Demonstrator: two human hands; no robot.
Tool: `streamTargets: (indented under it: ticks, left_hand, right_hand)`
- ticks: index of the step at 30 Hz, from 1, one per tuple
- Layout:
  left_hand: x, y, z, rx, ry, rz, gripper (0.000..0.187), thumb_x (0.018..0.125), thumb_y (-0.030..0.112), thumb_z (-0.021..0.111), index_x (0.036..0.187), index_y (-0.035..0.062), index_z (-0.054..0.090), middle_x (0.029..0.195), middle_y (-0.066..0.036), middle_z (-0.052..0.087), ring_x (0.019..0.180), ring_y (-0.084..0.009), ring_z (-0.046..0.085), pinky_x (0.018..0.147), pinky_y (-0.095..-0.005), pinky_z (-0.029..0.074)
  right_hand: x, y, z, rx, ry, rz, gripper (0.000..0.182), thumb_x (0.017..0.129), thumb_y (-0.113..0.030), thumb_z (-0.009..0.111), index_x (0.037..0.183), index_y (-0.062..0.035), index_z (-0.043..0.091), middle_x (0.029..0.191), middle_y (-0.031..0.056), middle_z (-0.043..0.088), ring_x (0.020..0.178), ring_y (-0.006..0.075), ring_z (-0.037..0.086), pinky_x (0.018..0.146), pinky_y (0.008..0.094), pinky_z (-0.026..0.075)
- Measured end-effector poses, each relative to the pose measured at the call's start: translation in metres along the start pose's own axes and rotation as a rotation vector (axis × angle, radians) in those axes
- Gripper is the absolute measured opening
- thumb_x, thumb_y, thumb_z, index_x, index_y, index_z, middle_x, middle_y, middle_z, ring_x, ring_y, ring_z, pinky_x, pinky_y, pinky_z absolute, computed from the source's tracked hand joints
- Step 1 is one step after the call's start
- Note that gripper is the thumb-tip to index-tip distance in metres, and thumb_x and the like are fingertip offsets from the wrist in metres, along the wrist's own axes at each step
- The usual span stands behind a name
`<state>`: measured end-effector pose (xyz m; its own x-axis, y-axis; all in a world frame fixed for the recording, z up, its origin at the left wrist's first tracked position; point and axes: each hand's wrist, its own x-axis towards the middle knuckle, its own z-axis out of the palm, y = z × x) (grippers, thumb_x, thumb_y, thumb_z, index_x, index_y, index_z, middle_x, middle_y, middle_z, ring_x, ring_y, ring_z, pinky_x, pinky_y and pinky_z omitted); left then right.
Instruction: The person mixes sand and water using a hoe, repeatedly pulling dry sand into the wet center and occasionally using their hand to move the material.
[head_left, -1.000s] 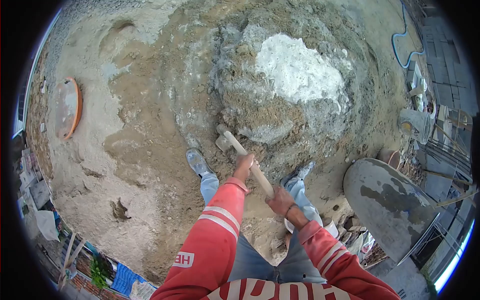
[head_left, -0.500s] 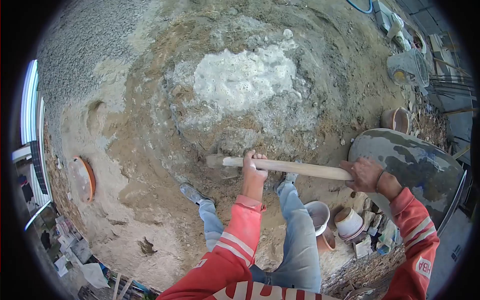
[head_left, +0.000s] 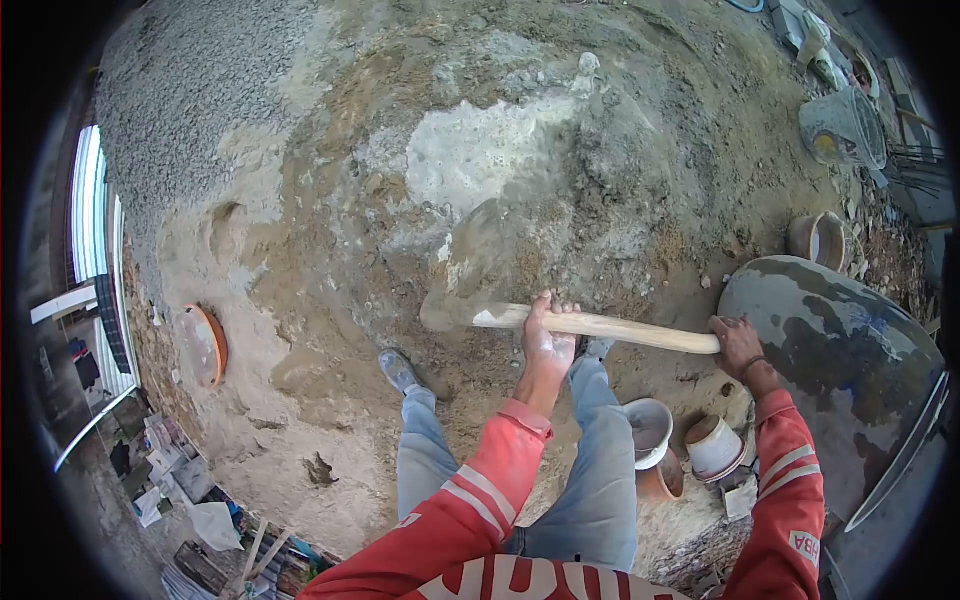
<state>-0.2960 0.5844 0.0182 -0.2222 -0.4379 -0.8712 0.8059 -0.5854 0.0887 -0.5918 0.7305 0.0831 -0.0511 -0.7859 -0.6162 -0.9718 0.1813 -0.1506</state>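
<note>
Handle [head_left: 640, 329] over sandy ground [head_left: 250, 425]; gravel [head_left: 190, 90] beyond; perhaps sheeting [head_left: 89, 210] far left.

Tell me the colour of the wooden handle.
The wooden handle is pale yellowish tan, showing best in the head view.

A: What is noted at the view's left?
B: An orange-rimmed pan [head_left: 204, 346] is seen; grey gravel [head_left: 200, 85] is spread at upper left.
A: And at right?
B: A large grey tray [head_left: 830, 385], darkly blotched, is observed; a small bucket [head_left: 802, 239] is placed just beside it. A white bucket [head_left: 650, 428] and pale pot [head_left: 714, 450] are grouped nearby. A blue hose [head_left: 745, 5] is cut off by the top edge.
</note>
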Motion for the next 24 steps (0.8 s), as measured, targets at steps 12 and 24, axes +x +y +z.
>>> streamTargets:
  ticks: [12, 24]
  left_hand:
    - [0.027, 0.361, -0.237, 0.263, 0.402, 0.077, 0.017, 0.081, 0.016, 0.065, 0.083, 0.0112, 0.05, 0.063, 0.002, 0.039, 0.051, -0.0113, 0.041, 0.049, -0.0279, 0.04]
    - [0.152, 0.711, -0.19, 0.928, 0.441, 0.526, 0.019, 0.09, 0.016, 0.055, 0.091, -0.0033, 0.055, 0.067, -0.007, 0.055, 0.049, -0.0182, 0.055, 0.044, -0.0341, 0.048]
  right_hand:
    - [0.006, -0.504, 0.082, 0.338, -0.442, 0.112, 0.039, 0.074, -0.022, 0.069, 0.108, -0.0122, 0.052, 0.083, 0.0199, 0.066, 0.08, 0.0402, 0.064, 0.072, 0.0499, 0.05]
    - [0.349, -0.844, 0.065, 0.077, 0.091, -0.228, 0.042, 0.087, -0.018, 0.052, 0.127, -0.0071, 0.046, 0.091, 0.0158, 0.067, 0.084, 0.033, 0.067, 0.069, 0.0414, 0.052]
